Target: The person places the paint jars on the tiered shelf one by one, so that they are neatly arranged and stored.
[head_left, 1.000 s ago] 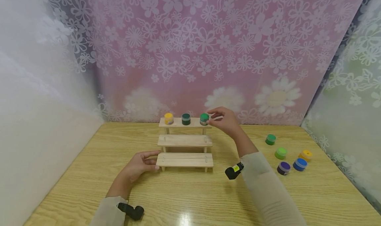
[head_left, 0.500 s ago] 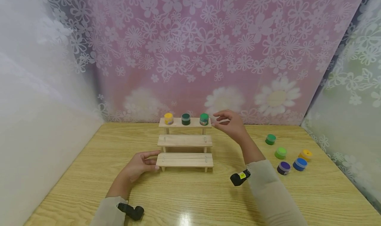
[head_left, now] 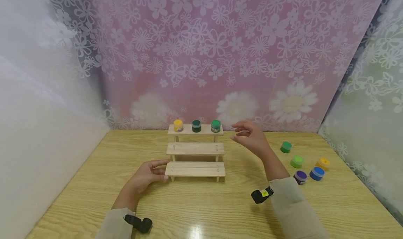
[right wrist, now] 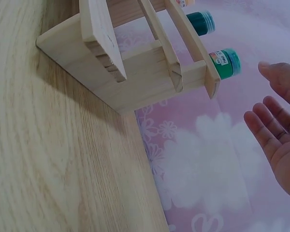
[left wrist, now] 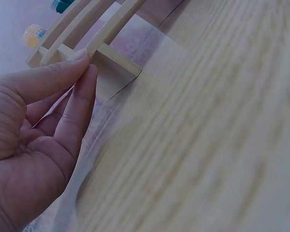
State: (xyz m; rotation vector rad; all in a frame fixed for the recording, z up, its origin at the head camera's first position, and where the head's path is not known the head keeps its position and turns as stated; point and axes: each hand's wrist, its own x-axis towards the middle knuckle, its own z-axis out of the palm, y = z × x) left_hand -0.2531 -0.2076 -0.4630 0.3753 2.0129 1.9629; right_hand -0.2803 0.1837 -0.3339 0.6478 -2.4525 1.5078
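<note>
Standing left of the right hand (head_left: 253, 139) is a green jar (head_left: 215, 126).

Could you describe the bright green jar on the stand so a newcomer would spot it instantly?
Find the three-step wooden stand on the table. Follow its top step to the right end. The bright green jar there is plainly lighter than its neighbour, the dark green jar.
</note>
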